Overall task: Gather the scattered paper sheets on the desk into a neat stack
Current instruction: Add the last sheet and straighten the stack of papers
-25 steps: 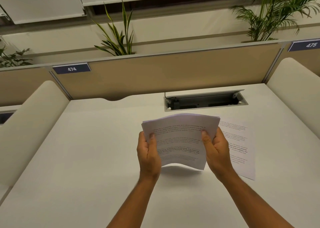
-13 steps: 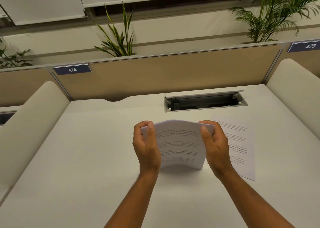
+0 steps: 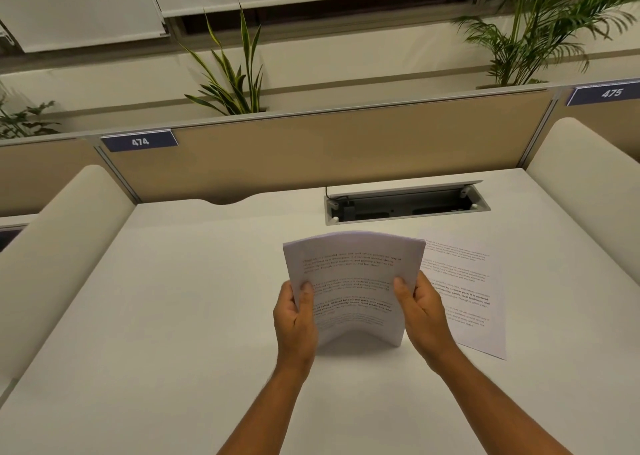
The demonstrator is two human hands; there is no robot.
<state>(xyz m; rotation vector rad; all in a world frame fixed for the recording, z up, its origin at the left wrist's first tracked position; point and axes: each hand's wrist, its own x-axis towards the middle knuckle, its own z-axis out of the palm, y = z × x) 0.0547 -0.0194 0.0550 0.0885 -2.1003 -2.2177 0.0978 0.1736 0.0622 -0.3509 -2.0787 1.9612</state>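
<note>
A stack of printed paper sheets (image 3: 349, 281) stands nearly upright on the white desk (image 3: 173, 316), its lower edge resting on the surface and bowed upward in the middle. My left hand (image 3: 294, 319) grips the stack's left edge, thumb on the front page. My right hand (image 3: 420, 311) grips the right edge the same way. One more printed sheet (image 3: 467, 302) lies flat on the desk just right of the stack, partly hidden behind my right hand.
An open cable tray (image 3: 405, 205) is sunk into the desk behind the stack. A beige partition (image 3: 329, 146) closes the back, with padded side dividers at left (image 3: 59, 247) and right (image 3: 585, 184). Plants stand beyond the partition.
Both hands slid from the stack's top corners down to its side edges. The stack's top now stands higher, and its lower edge rests on the desk.
</note>
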